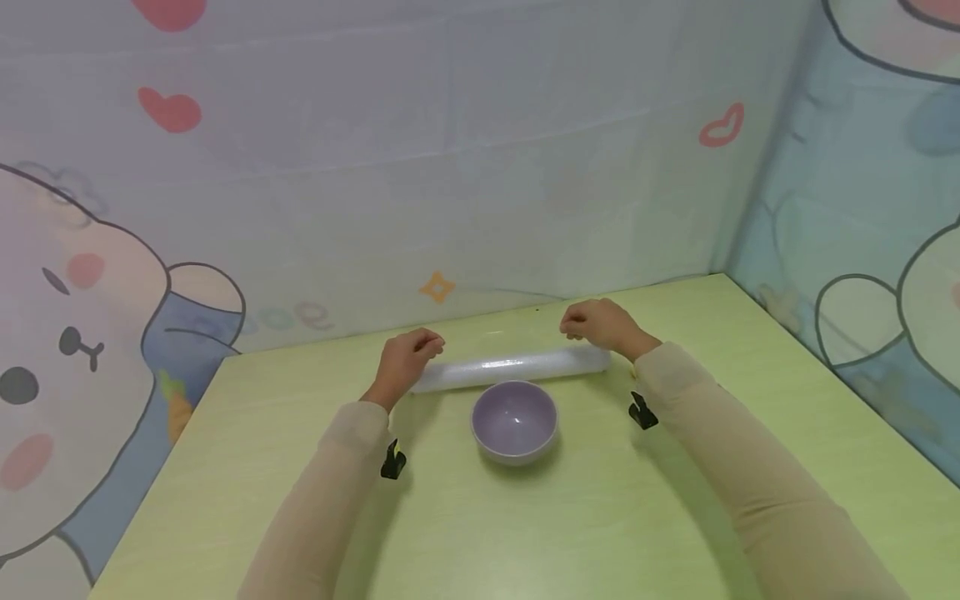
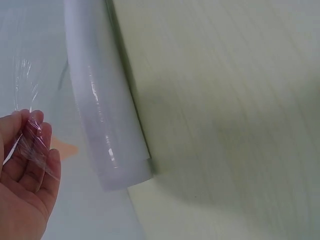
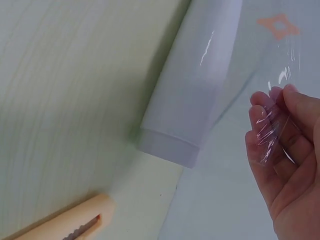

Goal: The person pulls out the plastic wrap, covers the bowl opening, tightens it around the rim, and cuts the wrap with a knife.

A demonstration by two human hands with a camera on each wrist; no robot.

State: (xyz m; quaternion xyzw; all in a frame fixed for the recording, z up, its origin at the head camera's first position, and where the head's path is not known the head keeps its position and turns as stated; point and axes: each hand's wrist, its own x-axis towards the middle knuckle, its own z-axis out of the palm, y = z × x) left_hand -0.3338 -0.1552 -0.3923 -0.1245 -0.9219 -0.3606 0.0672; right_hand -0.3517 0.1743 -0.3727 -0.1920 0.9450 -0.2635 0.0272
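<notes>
A roll of clear cling film [image 1: 517, 367] lies crosswise on the table behind a lilac bowl [image 1: 515, 423]. My left hand [image 1: 405, 362] pinches one corner of the loose film [image 2: 26, 82] between thumb and fingers, just past the roll's left end. At the other end, my right hand [image 1: 600, 323] pinches the opposite corner of that film; in the right wrist view a crinkled flap [image 3: 267, 130] hangs over its fingers. Between the hands the sheet is so transparent that only glints show. The bowl's inside holds nothing visible.
An orange box cutter [image 3: 75, 220] lies on the table near the roll's right end, partly out of the right wrist view. The pale green table [image 1: 480, 533] meets a printed cloth backdrop [image 1: 465, 183] at its back edge and sides.
</notes>
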